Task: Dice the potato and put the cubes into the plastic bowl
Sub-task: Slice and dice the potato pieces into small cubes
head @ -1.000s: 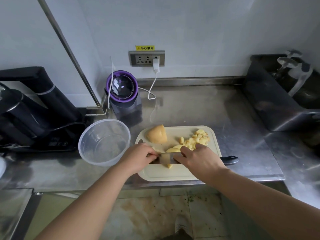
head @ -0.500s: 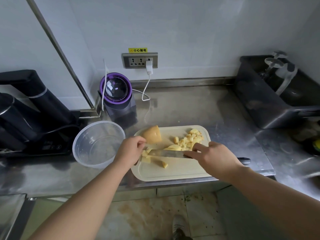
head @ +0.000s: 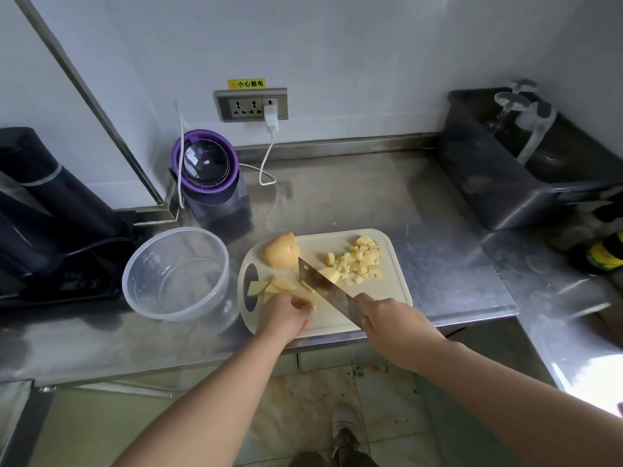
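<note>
The steel counter [head: 371, 203] was crowded at its edges. A dark appliance [head: 50, 210] stood at the far left, and a purple-ringed machine [head: 205, 166] sat by the wall with a white plug [head: 270, 117] in the socket [head: 251, 105] above it. A black bin [head: 499, 183] stood at the right, with a yellow-labelled bottle [head: 606, 254] near it. In front of me lay the cutting board [head: 317, 246], and the knife [head: 332, 294] ran slantwise across it. The blade stood between the potato slices [head: 269, 286] on the left and the cubes [head: 360, 261] on the right. Its tip was just beside the uncut potato half [head: 280, 250] at the board's far left corner, and one wedge [head: 328, 274] lay against its right face.

My right hand [head: 394, 328] was wrapped round the knife's handle, hiding it, with the wrist low over the board's near edge. My left hand [head: 285, 315] lay knuckles-up at the near left of the board. Its fingers were curled down onto a small yellow piece by the slices, though I could not tell whether they pinched it or only pressed it.

The plastic bowl [head: 175, 274] stood on the counter touching the board's left edge, with only its own clear bottom showing. The cubes were heaped at the board's far right corner. The bin held something clear and blurred.
</note>
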The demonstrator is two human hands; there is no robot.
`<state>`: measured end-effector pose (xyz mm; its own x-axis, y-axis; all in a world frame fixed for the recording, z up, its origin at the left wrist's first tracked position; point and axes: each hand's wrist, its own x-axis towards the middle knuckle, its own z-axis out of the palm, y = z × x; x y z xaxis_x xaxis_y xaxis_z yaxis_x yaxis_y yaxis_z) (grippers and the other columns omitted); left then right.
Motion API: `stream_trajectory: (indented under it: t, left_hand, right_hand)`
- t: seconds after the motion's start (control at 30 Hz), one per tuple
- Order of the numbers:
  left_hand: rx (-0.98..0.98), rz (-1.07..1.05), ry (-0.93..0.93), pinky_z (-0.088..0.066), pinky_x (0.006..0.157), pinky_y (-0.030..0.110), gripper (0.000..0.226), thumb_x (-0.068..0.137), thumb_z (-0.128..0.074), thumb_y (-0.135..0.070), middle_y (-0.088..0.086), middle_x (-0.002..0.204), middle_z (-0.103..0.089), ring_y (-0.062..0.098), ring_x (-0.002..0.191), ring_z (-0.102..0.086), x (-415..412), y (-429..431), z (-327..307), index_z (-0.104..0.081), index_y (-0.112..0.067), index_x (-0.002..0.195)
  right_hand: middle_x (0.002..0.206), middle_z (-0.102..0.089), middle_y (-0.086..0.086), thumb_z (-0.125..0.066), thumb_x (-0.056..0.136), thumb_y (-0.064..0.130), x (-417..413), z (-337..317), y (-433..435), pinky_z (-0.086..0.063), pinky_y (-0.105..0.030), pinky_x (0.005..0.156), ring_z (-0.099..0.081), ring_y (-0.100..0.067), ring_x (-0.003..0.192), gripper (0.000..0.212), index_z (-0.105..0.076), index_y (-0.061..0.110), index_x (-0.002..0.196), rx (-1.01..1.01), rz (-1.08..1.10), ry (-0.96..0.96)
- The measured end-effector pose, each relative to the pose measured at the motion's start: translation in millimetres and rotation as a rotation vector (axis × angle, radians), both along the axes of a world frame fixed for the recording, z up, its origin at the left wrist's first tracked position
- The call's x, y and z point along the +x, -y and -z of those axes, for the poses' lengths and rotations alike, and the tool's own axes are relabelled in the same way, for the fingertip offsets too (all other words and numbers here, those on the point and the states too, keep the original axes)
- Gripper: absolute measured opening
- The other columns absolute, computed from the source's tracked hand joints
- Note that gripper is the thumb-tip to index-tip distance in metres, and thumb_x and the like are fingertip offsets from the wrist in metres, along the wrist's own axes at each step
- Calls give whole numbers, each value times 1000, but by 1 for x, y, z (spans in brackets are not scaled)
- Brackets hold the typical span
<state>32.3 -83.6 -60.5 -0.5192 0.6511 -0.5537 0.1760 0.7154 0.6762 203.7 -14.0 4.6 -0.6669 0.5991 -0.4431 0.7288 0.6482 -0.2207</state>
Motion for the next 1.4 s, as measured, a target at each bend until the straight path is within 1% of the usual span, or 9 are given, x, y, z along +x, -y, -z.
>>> stream_trajectory:
  t: [0.1, 0.27, 0.47, 0.8, 0.97, 1.03, 1.1, 1.17, 1.4]
  left_hand:
    - [35, -26, 0, -59, 77, 40, 18, 90, -65, -29, 5, 75, -73, 25, 72, -70, 2, -3, 4, -67, -18, 77]
    - [30, -25, -42, -46, 53, 24, 23, 92, -62, -34, 2, 78, -74, 16, 64, -66, 7, -1, 5, -65, -20, 73]
    - [66, -121, 100, -58, 75, 38, 11, 91, -64, -20, 7, 81, -73, 23, 78, -70, 8, 0, 14, -67, -15, 81]
    - [72, -131, 73, -53, 56, 26, 13, 92, -63, -22, 7, 84, -73, 21, 79, -71, 8, 0, 17, -67, -10, 91]
    - [83, -153, 104, -60, 74, 35, 12, 90, -66, -21, 7, 84, -73, 20, 79, -71, 8, -2, 21, -68, -8, 90]
    - [89, -172, 131, -59, 65, 32, 12, 89, -68, -22, 7, 84, -72, 19, 76, -70, 8, -2, 22, -68, -10, 88]
    - [75, -174, 128, -48, 47, 21, 13, 89, -67, -26, 4, 84, -72, 14, 70, -67, 9, -1, 21, -65, -16, 82]
    - [72, -186, 126, -38, 37, 16, 15, 90, -66, -28, 3, 82, -72, 10, 64, -63, 10, -1, 19, -64, -17, 81]
    - [74, -225, 167, -41, 40, 18, 15, 90, -66, -26, 1, 77, -70, 8, 64, -64, 10, -2, 22, -65, -15, 81]
  right_hand:
    - [79, -52, -1, -37, 99, 11, 2, 1, 5, -42, -30, 56, -53, -21, 66, 22, -38, 18, 120, 11, 3, 24]
    - [69, -44, 3, -41, 96, 5, 3, 3, 11, -32, -26, 46, -41, -14, 53, 29, -38, 19, 122, 79, -33, 43]
    - [71, -46, 1, -42, 92, 0, 5, 3, 16, -31, -26, 46, -41, -15, 54, 34, -38, 18, 120, 84, -53, 40]
    - [80, -51, 0, -41, 87, -4, 6, 0, 20, -26, -26, 45, -38, -14, 53, 39, -39, 16, 121, 107, -97, 63]
    - [87, -53, 0, -43, 84, -6, 8, -2, 17, -26, -26, 45, -36, -13, 53, 49, -39, 16, 128, 128, -145, 72]
    - [89, -54, 0, -44, 84, -6, 8, -2, 15, -27, -26, 45, -36, -13, 53, 50, -39, 16, 129, 140, -166, 80]
    - [88, -54, 0, -44, 85, -5, 9, -1, 13, -27, -27, 46, -37, -14, 54, 50, -39, 16, 129, 150, -182, 85]
    - [88, -54, 0, -45, 85, -5, 9, 0, 12, -28, -27, 47, -39, -15, 56, 50, -39, 17, 130, 150, -190, 86]
    - [76, -41, 3, -43, 86, -6, 5, -4, 7, -26, -26, 46, -35, -13, 54, 47, -39, 15, 127, 152, -240, 107]
